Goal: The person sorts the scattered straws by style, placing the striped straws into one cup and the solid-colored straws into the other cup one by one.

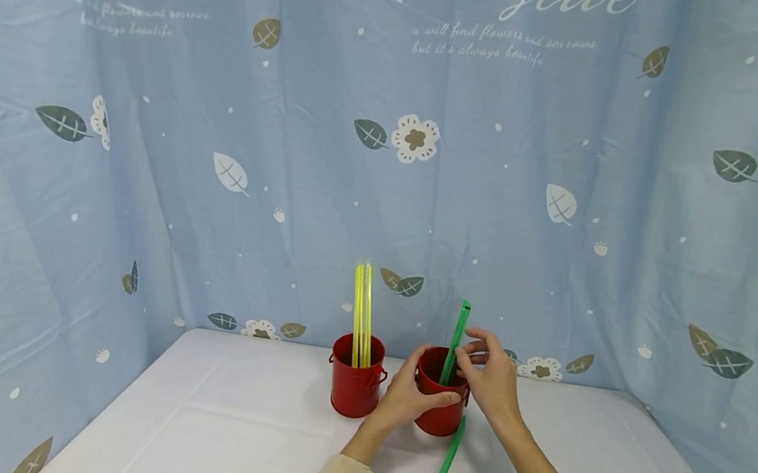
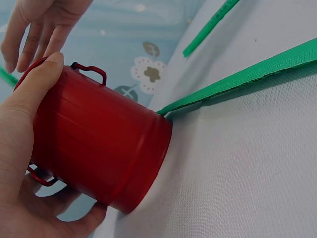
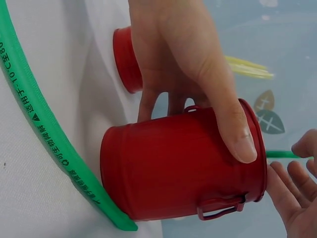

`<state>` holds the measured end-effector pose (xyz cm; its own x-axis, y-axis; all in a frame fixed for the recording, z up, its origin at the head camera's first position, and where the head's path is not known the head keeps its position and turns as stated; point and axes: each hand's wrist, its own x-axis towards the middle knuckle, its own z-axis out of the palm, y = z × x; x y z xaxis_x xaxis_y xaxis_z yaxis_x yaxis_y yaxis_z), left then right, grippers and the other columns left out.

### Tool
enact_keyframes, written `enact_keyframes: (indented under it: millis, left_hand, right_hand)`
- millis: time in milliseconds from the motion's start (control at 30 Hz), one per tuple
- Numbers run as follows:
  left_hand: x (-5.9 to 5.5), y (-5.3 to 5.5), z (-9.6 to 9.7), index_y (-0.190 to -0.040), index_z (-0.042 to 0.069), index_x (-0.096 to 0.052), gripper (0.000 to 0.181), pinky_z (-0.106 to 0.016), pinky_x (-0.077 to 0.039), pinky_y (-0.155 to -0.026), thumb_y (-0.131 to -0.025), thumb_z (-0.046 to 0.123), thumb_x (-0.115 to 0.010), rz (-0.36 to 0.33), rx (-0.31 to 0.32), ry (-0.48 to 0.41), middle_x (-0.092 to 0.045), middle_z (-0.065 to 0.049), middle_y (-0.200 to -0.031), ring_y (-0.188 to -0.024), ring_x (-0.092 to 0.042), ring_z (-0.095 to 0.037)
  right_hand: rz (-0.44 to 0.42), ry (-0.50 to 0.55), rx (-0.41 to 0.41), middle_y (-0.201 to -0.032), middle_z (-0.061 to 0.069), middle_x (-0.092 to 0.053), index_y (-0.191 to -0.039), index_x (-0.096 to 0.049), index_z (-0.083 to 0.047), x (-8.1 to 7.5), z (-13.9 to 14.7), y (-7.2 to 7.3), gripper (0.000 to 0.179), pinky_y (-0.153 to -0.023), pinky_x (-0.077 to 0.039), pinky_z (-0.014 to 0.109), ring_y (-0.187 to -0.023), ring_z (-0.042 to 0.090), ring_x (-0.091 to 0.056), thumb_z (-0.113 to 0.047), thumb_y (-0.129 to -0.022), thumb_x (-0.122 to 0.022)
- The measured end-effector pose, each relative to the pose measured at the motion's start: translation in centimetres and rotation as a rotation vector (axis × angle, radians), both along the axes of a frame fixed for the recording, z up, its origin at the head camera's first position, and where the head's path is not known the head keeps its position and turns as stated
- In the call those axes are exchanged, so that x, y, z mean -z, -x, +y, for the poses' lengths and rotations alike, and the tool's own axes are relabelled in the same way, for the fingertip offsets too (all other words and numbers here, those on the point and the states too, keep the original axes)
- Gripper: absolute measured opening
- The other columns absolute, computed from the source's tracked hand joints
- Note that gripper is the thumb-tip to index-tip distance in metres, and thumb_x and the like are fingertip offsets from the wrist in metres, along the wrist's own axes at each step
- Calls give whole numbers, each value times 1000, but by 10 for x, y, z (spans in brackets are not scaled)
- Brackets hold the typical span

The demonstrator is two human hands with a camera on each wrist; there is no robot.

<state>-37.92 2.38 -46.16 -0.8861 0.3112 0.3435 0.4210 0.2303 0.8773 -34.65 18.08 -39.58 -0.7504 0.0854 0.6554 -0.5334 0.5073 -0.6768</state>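
Observation:
My left hand (image 1: 405, 392) grips the right-hand red bucket (image 1: 439, 419), its thumb across the near side by the rim and its fingers round the far side. In the right wrist view the left thumb (image 3: 242, 144) presses on the bucket wall. A green straw (image 1: 455, 334) stands in this bucket and leans slightly right. My right hand (image 1: 495, 380) is at the rim beside the straw, thumb and fingers apart on either side of it in the right wrist view; whether a fingertip touches it is unclear. The straw's lower end is hidden inside the bucket.
Left of the hands stands another red bucket (image 1: 355, 389) holding several yellow straws (image 1: 361, 314). One green straw (image 1: 441, 472) with printed lettering lies on the white table, its far end against the gripped bucket's base. A second green straw (image 2: 210, 27) lies farther right. A blue curtain hangs behind.

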Motion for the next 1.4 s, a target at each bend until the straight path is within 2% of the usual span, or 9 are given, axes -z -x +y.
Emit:
enact_keyframes:
  millis: [300, 433, 500, 567, 667, 733, 933, 1167, 1400]
  left_hand:
    - [-1, -2, 0, -142, 27, -22, 87, -41, -48, -91, -72, 44, -72, -1, 7, -12, -44, 5, -134, -121, -45, -18]
    - [-16, -15, -3, -142, 23, -23, 84, -44, -47, -92, -74, 36, -72, -16, 27, -21, -43, -2, -135, -122, -44, -24]
    - [-21, -19, -4, -142, 20, -23, 85, -44, -47, -92, -75, 34, -72, -29, 36, -19, -43, -5, -136, -123, -43, -27]
    - [-17, -16, -4, -141, 23, -23, 84, -43, -47, -92, -74, 37, -72, -24, 31, -19, -43, -2, -135, -123, -44, -24]
    - [-6, -5, -1, -142, 25, -22, 87, -41, -48, -91, -73, 42, -72, -18, 20, -14, -44, 5, -134, -122, -44, -19]
    - [0, 0, 0, -141, 29, -22, 87, -40, -48, -91, -72, 47, -72, -8, 9, -11, -44, 9, -133, -122, -44, -16]
    - [0, 2, 2, -141, 32, -22, 88, -39, -50, -89, -70, 50, -72, -2, 4, -6, -44, 10, -132, -120, -45, -16]
    - [1, 3, 2, -141, 29, -24, 88, -41, -48, -91, -70, 48, -72, 6, -10, -5, -44, 11, -132, -120, -46, -17]
    - [3, 2, 1, -137, 39, -24, 84, -40, -48, -90, -69, 49, -73, -5, -12, -8, -45, 12, -131, -119, -46, -15]
  right_hand:
    - [-22, 13, 2, -88, 5, -61, -116, -54, -17, 0, 1, -3, 35, -54, -53, 20, -76, 22, -66, -16, -83, -65]
    - [-47, 32, -15, -89, 6, -60, -115, -54, -18, -2, 2, -8, 33, -55, -54, 21, -77, 24, -66, -18, -84, -65]
    - [-62, 42, -25, -90, 10, -60, -114, -54, -14, -9, -2, -18, 32, -56, -55, 23, -78, 26, -65, -16, -84, -64]
    - [-76, 51, -40, -91, 14, -60, -114, -54, -11, -14, -4, -25, 31, -56, -55, 27, -78, 29, -65, -13, -84, -64]
    - [-85, 63, -61, -90, 16, -60, -112, -55, -8, -16, -3, -30, 30, -57, -55, 30, -79, 33, -65, -10, -84, -63]
    - [-91, 75, -77, -91, 14, -59, -112, -55, -11, -9, 2, -26, 29, -57, -55, 29, -79, 32, -65, -12, -84, -63]
    - [-100, 70, -75, -91, 7, -59, -111, -56, -19, 3, 13, -26, 29, -57, -55, 26, -77, 21, -66, -20, -84, -65]
    - [-130, 82, -92, -90, 9, -59, -111, -55, -17, 13, 20, -31, 30, -56, -55, 26, -75, 26, -66, -19, -83, -65]
    - [-175, 72, -94, -89, 11, -59, -111, -54, -15, 21, 25, -32, 31, -56, -55, 28, -69, 10, -65, -18, -83, -65]
